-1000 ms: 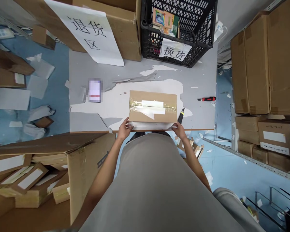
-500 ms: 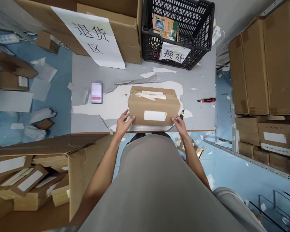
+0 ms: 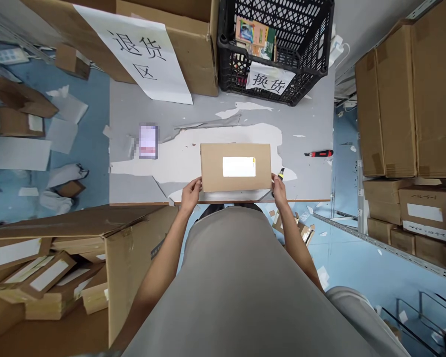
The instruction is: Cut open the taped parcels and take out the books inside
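A brown cardboard box (image 3: 215, 173) is at the front middle of the worktable, its face with a white label (image 3: 239, 166) turned up towards me. My left hand (image 3: 192, 192) is closed on the box's lower left corner. At the lower right corner my right hand (image 3: 278, 190) grips the other end, its fingertips partly hidden by the box edge. Just beyond the right fingers a yellow and black utility knife (image 3: 281, 173) shows, partly covered by the hand. Farther right lies a red and black utility knife (image 3: 319, 153).
A phone with a blurred screen (image 3: 148, 141) lies left on the table (image 3: 308, 129). Behind stand a large carton (image 3: 193, 59) with a paper sign and a black plastic crate (image 3: 267, 57). An open carton of boxes (image 3: 134, 248) stands at lower left; stacked cartons (image 3: 436, 99) line the right.
The box has tipped so that its labelled side faces up and its taped side is out of sight. Both hands have shifted slightly with it, at its lower corners.
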`<act>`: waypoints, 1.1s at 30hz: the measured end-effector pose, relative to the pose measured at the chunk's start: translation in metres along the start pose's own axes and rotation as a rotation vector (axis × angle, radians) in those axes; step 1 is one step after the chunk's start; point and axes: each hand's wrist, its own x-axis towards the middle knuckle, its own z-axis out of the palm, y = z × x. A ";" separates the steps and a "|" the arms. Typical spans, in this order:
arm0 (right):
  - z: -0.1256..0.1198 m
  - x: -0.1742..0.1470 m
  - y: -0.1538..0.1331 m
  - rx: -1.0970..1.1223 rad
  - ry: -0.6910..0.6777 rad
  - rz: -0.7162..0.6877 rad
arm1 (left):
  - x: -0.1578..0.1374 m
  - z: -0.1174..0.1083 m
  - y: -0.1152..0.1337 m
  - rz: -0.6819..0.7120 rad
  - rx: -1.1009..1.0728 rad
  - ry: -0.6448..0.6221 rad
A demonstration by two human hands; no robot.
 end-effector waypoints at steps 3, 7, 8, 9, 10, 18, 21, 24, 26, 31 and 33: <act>0.004 -0.008 0.015 0.009 0.010 0.099 | -0.008 -0.006 -0.011 -0.011 0.084 -0.008; 0.020 -0.020 0.021 0.012 -0.015 0.069 | -0.020 -0.005 -0.013 0.002 0.103 -0.059; 0.023 -0.021 0.020 0.019 -0.012 0.060 | -0.022 -0.005 -0.011 0.003 0.114 -0.064; 0.025 -0.022 0.018 0.025 -0.006 0.053 | -0.023 -0.005 -0.008 0.009 0.128 -0.063; 0.026 -0.022 0.014 0.031 -0.001 0.045 | -0.023 -0.005 -0.003 0.024 0.139 -0.056; 0.000 0.000 -0.052 -0.022 0.126 -0.163 | -0.012 -0.015 0.070 0.334 0.176 0.073; -0.002 0.006 -0.069 -0.105 0.160 -0.184 | -0.007 -0.015 0.083 0.333 0.193 0.118; 0.005 0.010 -0.066 -0.170 0.164 -0.145 | -0.002 -0.008 0.080 0.265 0.222 0.157; 0.012 0.012 -0.057 -0.182 0.181 -0.125 | -0.002 -0.002 0.074 0.232 0.220 0.174; 0.017 0.014 -0.041 -0.159 0.191 -0.153 | -0.012 0.010 0.073 0.253 0.198 0.180; 0.012 0.016 -0.038 -0.152 0.186 -0.162 | -0.020 0.013 0.082 0.243 0.227 0.176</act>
